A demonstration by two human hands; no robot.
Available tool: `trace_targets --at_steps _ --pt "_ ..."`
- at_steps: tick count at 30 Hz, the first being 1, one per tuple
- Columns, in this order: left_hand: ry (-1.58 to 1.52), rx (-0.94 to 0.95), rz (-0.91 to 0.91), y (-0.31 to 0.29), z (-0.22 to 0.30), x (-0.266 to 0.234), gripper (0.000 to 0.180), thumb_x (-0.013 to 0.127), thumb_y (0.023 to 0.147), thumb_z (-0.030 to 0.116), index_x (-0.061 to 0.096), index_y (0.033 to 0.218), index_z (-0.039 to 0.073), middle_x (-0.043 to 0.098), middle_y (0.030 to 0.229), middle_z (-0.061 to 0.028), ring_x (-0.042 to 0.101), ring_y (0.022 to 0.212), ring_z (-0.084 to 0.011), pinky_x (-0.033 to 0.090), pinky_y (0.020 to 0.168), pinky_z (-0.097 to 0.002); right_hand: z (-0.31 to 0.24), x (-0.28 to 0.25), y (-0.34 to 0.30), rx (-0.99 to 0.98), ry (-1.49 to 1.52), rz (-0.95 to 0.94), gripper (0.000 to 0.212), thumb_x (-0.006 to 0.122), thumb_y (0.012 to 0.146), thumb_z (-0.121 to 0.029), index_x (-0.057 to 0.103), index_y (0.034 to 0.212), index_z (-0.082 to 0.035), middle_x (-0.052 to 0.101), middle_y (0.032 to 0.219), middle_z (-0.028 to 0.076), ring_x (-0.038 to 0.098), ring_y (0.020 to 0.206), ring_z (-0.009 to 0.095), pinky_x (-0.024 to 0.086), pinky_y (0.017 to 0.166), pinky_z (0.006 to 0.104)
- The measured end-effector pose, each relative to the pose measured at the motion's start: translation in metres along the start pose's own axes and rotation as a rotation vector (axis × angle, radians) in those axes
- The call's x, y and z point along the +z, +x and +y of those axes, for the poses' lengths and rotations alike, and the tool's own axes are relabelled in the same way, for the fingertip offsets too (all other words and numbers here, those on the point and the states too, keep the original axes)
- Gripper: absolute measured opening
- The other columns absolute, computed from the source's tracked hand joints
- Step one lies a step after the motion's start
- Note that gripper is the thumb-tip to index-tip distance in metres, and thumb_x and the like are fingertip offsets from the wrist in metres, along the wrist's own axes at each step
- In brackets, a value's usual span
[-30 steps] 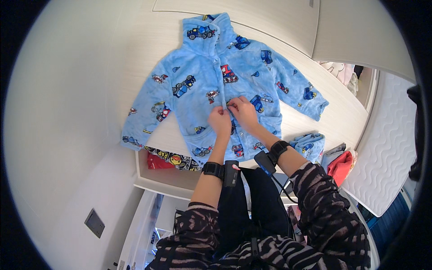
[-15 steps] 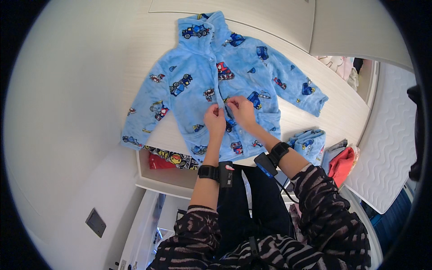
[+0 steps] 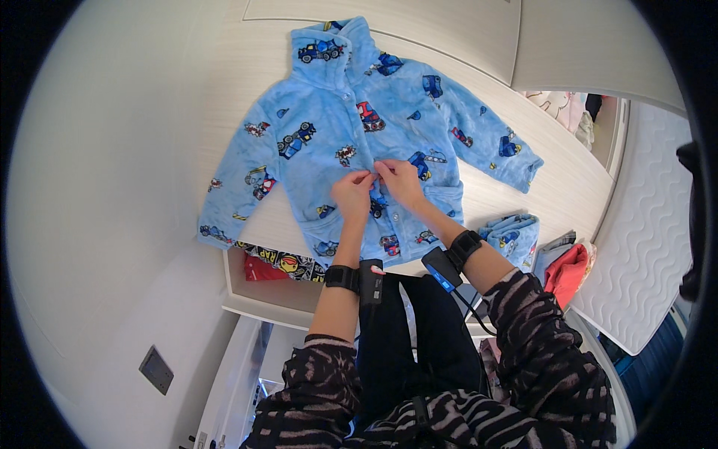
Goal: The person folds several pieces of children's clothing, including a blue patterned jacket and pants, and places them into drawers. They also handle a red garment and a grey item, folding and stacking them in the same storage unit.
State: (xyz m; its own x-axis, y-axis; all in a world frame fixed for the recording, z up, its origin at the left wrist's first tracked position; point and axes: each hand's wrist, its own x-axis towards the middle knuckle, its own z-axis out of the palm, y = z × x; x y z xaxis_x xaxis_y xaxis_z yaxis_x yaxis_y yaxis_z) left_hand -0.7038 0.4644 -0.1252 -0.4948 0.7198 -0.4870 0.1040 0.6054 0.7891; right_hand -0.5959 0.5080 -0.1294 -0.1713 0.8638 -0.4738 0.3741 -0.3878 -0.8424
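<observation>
A light blue fleece pajama top (image 3: pixel 321 161) with a vehicle print lies spread out, its collar at the far end and its sleeves out to both sides. At the middle of its front opening, my left hand (image 3: pixel 351 196) pinches the placket edge. Close beside it, my right hand (image 3: pixel 402 183) pinches the same edge from the right, fingertips nearly touching the left ones. The bit of cloth or button between the fingertips is hidden. Below my hands, a snap button (image 3: pixel 396 216) shows on the placket. Both wrists wear black straps with small dark boxes.
A folded blue printed garment (image 3: pixel 512 238) lies right of the top, beside a red folded garment (image 3: pixel 567 268). An open drawer (image 3: pixel 269 308) with clothes is below the left sleeve. Further right are a white mattress (image 3: pixel 636 224) and an open compartment with clothes (image 3: pixel 568 112).
My left hand has turned and shifted slightly left, its fingertips now meeting those of my right hand. The right hand stays nearly in place on the placket.
</observation>
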Motion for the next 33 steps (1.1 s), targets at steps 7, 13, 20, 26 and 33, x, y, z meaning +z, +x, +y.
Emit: trace_targets --at_steps 7,13,20,26,33 --pt "0.124 0.042 0.105 -0.002 0.009 0.014 0.007 0.068 0.073 0.002 0.066 0.072 -0.004 0.065 0.064 -0.0090 0.061 0.054 -0.0122 0.048 0.051 -0.0238 0.000 0.001 0.005 -0.010 -0.048 0.037 0.021 0.065 0.077 -0.019 0.066 0.081 0.002 0.062 0.063 0.016 0.060 0.054 0.022 0.045 0.052 0.0315" --pt "-0.206 -0.166 0.029 0.004 0.010 0.008 0.008 0.069 0.072 0.003 0.067 0.075 -0.005 0.066 0.065 -0.0093 0.062 0.054 -0.0140 0.048 0.049 -0.0239 0.015 0.004 0.006 -0.005 -0.136 0.054 0.018 0.063 0.079 -0.015 0.065 0.084 0.002 0.063 0.066 0.013 0.061 0.056 0.020 0.046 0.054 0.0301" --pt "0.272 -0.039 0.067 0.016 0.017 0.007 0.016 0.071 0.067 0.015 0.069 0.069 -0.001 0.065 0.060 -0.0110 0.062 0.052 -0.0185 0.048 0.052 -0.0289 0.019 0.020 -0.002 -0.059 -0.167 0.109 0.021 0.063 0.074 -0.011 0.063 0.090 0.003 0.065 0.074 0.016 0.065 0.065 0.021 0.050 0.062 0.0299" --pt "0.426 -0.016 0.085 0.015 0.023 0.011 0.015 0.069 0.065 0.018 0.069 0.065 0.003 0.064 0.061 -0.0122 0.061 0.053 -0.0243 0.048 0.057 -0.0325 0.014 0.018 0.001 0.049 -0.205 0.083 0.024 0.067 0.069 -0.012 0.065 0.088 0.004 0.066 0.072 0.016 0.065 0.063 0.019 0.050 0.060 0.0291" --pt "0.322 0.053 -0.012 0.022 0.008 0.007 0.010 0.067 0.070 0.009 0.068 0.072 -0.001 0.065 0.062 -0.0105 0.062 0.054 -0.0169 0.049 0.056 -0.0276 0.019 0.008 0.005 0.002 -0.150 0.075 0.026 0.068 0.062 -0.014 0.067 0.083 0.001 0.064 0.071 0.018 0.063 0.058 0.027 0.049 0.057 0.0335"
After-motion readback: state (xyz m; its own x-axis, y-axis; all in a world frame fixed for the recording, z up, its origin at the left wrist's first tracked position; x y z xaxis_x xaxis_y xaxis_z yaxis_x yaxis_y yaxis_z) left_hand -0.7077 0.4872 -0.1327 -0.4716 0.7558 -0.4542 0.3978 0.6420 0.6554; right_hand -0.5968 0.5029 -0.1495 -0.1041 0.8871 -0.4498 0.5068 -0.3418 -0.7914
